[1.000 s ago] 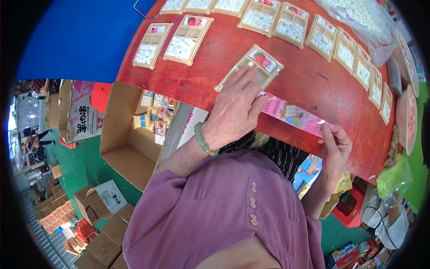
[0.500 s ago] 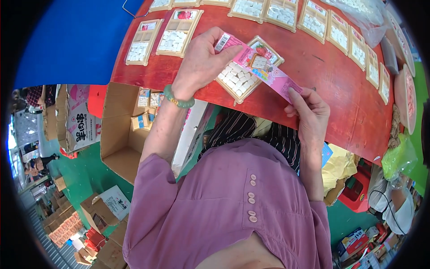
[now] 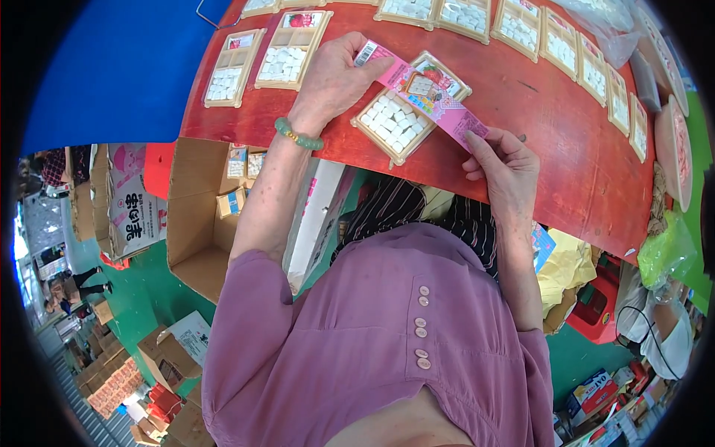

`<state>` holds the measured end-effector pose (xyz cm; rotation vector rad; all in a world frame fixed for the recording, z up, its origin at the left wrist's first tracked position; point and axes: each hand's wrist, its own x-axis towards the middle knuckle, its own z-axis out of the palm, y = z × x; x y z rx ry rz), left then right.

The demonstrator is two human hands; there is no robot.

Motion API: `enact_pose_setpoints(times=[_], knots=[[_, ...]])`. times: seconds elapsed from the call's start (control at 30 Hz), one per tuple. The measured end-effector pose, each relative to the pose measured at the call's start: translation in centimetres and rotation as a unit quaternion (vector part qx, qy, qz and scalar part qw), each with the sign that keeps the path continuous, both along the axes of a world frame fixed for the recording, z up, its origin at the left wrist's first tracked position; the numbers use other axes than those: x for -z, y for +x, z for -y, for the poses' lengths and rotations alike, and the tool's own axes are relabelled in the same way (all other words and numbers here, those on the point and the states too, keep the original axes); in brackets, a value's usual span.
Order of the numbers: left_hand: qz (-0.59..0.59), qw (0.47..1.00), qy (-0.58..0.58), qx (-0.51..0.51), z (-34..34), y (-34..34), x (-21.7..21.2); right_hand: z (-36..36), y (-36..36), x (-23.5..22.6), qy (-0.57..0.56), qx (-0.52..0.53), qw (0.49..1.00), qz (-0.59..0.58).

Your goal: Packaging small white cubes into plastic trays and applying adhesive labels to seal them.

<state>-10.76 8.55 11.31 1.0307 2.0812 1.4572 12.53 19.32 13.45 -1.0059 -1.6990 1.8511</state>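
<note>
Red tabletop (image 3: 570, 179), near edge: beige tray (image 3: 372, 141) w/ white pieces (image 3: 390, 119), set diagonally, long axis near-L to far-R. Pink strip (image 3: 423, 89) over tray, long axis far-L to near-R, approx. square across it; contact can't tell. L hand (image 3: 328, 83) pinches strip's far-L end, R hand (image 3: 510, 167) near-R end, thumbs & fingers closed; tray betw. both. Vs 1 s ago: strip was by near edge, L hand on tray; now strip spans tray, both hands gripping.
</note>
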Motion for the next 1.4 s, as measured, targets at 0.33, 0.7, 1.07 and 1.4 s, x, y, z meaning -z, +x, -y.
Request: enact_pose_setpoints(times=[0.33,0.7,1.07,1.4], knots=[[-0.076,0.995,-0.06,-0.009,-0.5,-0.4,-0.1,0.4,-0.4,-0.2,0.032,-0.018,0.999,0.04],[-0.11,0.985,-0.13,0.018,-0.5,0.3,-1.7,0.8,-0.5,-0.3,0.043,-0.011,0.997,0.068],[-0.126,0.983,-0.131,0.015,-0.7,1.5,-2.7,0.9,-0.5,-0.4,0.085,-0.022,0.992,0.092],[-0.174,0.978,-0.114,-0.001,-1.0,3.3,-4.5,1.2,-0.2,-0.3,0.126,-0.03,0.987,0.097]])
